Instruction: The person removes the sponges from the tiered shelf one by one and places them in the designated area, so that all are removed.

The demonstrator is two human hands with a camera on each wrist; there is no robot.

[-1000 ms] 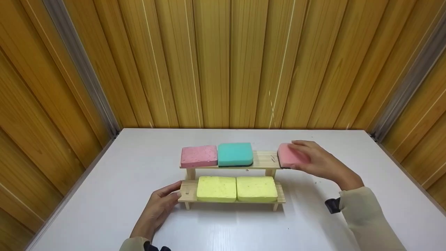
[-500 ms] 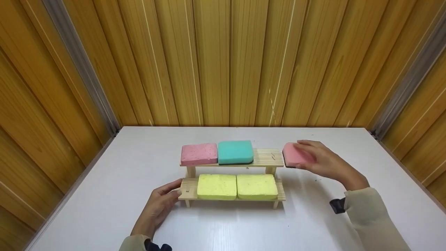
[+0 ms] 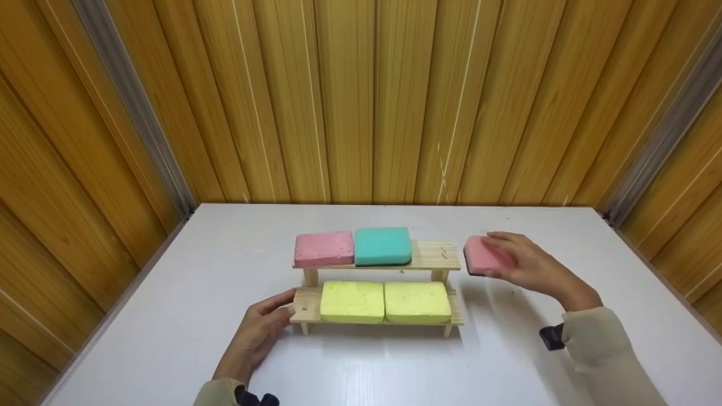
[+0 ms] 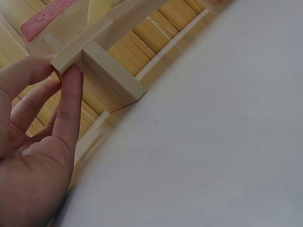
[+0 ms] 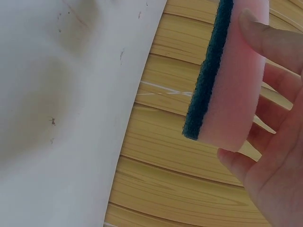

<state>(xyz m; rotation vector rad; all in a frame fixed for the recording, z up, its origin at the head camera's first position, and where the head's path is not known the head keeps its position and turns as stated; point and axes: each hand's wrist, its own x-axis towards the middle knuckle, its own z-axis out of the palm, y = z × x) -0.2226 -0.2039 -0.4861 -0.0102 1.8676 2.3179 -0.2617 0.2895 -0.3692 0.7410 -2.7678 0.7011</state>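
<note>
A pink sponge [image 3: 479, 256] with a dark green scouring layer [image 5: 208, 71] is in my right hand [image 3: 524, 262], gripped between thumb and fingers. It is held above the table, just right of the two-tier wooden rack [image 3: 437, 256] and apart from it. My left hand [image 3: 262, 330] pinches the left end of the lower shelf [image 4: 78, 47], with a finger under the board. On the upper shelf lie a pitted pink sponge [image 3: 324, 248] and a turquoise sponge [image 3: 383, 246]. Two yellow sponges [image 3: 352, 301] sit side by side on the lower shelf.
The rack stands on a white table [image 3: 361, 372]. Wood-patterned panels [image 3: 361, 101] rise behind the table and at both sides, with grey metal strips [image 3: 132, 107] at the corners. Small dark specks mark the tabletop [image 5: 52, 122].
My right hand has carried the pink sponge rightward, off the right end of the upper shelf, and slightly lower in the last half second. The left hand stays at the lower shelf.
</note>
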